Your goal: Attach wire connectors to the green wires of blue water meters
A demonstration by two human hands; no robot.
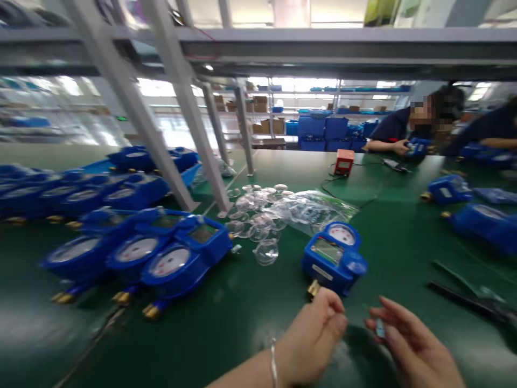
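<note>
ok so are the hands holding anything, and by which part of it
The right hand pinches a small pale piece, too blurred to tell by which part. Whether the curled left hand holds anything cannot be told.

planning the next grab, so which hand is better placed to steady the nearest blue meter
Probably the left hand: it sits right by the brass fitting of the blue meter, though whether it holds anything is hidden. The right hand looks farther off and has a small pale piece between its fingers.
</note>
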